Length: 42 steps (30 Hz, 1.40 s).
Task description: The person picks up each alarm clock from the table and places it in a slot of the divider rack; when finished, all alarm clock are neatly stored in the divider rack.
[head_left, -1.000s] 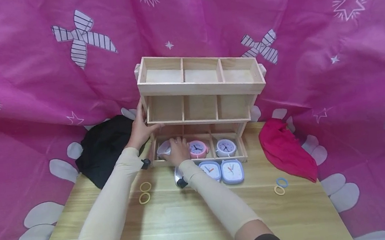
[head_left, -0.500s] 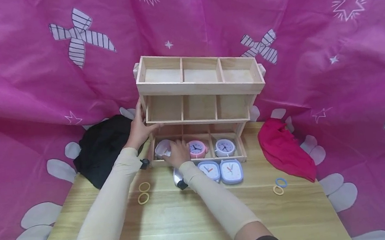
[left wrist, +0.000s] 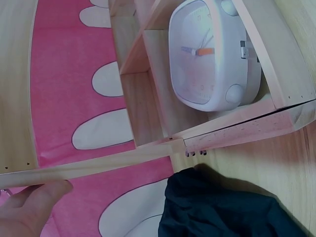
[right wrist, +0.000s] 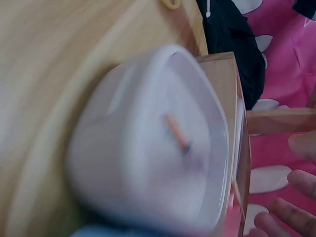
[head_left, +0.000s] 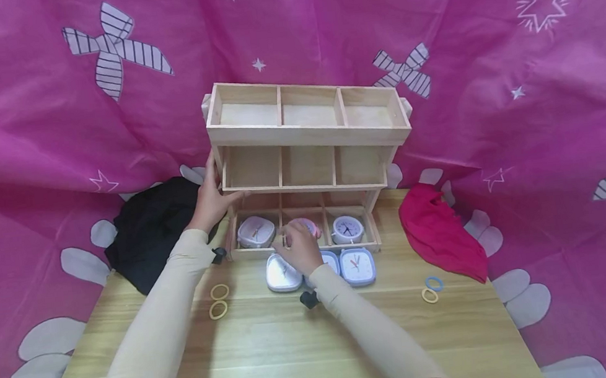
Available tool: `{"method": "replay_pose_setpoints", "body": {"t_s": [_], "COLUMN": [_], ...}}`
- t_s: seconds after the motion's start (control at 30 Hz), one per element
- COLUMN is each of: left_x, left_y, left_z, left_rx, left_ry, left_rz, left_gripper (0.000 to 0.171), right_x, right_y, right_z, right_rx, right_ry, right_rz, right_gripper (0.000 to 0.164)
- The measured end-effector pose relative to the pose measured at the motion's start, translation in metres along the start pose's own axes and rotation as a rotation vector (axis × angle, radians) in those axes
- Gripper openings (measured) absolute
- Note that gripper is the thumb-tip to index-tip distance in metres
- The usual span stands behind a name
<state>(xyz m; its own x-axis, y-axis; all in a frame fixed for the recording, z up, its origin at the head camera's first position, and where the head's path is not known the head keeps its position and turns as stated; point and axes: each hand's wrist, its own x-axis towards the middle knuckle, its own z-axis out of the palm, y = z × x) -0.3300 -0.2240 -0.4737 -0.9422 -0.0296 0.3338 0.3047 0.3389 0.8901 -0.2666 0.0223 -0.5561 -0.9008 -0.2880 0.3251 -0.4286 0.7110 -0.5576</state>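
My left hand (head_left: 209, 203) grips the left side of a three-tier wooden shelf (head_left: 308, 134); its thumb lies along the middle tier in the head view. In the bottom-left compartment sits a squarish white alarm clock (head_left: 256, 232), seen close up in the left wrist view (left wrist: 197, 54). My right hand (head_left: 301, 250) hovers in front of the bottom tier, its fingers apart and holding nothing. It partly covers a pink alarm clock (head_left: 312, 226) in the middle compartment. A round white alarm clock (head_left: 348, 229) occupies the right one. Beneath that hand, a white clock (head_left: 282, 272) lies on the table.
Two blue-framed clocks, one partly hidden by my right arm, lie beside the white clock; the rightmost blue clock (head_left: 358, 266) shows fully. Black cloth (head_left: 159, 230) lies left of the shelf, red cloth (head_left: 439, 229) right. Small rings (head_left: 218, 309) rest on both sides of the table (head_left: 277, 354).
My right hand has let go of the squarish white clock in the bottom-left compartment and moved right and toward me. The left hand keeps its grip on the shelf. The head view has shifted slightly.
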Motion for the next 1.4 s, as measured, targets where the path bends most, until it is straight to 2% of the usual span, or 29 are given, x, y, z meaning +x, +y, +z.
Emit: {"method": "replay_pose_setpoints", "body": {"t_s": [0.23, 0.37, 0.53, 0.7, 1.0, 1.27, 1.4], "left_x": [0.000, 0.002, 0.004, 0.006, 0.006, 0.004, 0.004], "left_y": [0.000, 0.000, 0.000, -0.001, -0.001, -0.003, -0.004], "left_z": [-0.002, -0.005, -0.009, -0.009, -0.004, 0.000, 0.002], "left_rx": [0.009, 0.018, 0.044, 0.038, 0.038, 0.042, 0.047], "left_ry": [0.006, 0.007, 0.017, 0.016, 0.011, 0.001, 0.000], "left_rz": [-0.012, -0.015, -0.025, -0.025, -0.032, -0.025, -0.026], "left_gripper": [0.133, 0.133, 0.133, 0.132, 0.131, 0.132, 0.132], "right_x": [-0.045, -0.071, -0.097, -0.117, -0.130, -0.130, -0.130], "right_y": [0.031, 0.046, 0.060, 0.074, 0.110, 0.132, 0.136], "right_z": [-0.027, -0.040, -0.050, -0.060, -0.075, -0.077, -0.075], "right_rx": [0.011, -0.016, -0.006, -0.012, 0.034, 0.191, 0.235], "right_ry": [0.076, 0.127, 0.168, 0.195, 0.146, 0.152, 0.118], "right_rz": [-0.070, -0.067, -0.012, 0.076, 0.228, 0.279, 0.306], "right_gripper": [0.026, 0.028, 0.030, 0.045, 0.069, 0.075, 0.074]}}
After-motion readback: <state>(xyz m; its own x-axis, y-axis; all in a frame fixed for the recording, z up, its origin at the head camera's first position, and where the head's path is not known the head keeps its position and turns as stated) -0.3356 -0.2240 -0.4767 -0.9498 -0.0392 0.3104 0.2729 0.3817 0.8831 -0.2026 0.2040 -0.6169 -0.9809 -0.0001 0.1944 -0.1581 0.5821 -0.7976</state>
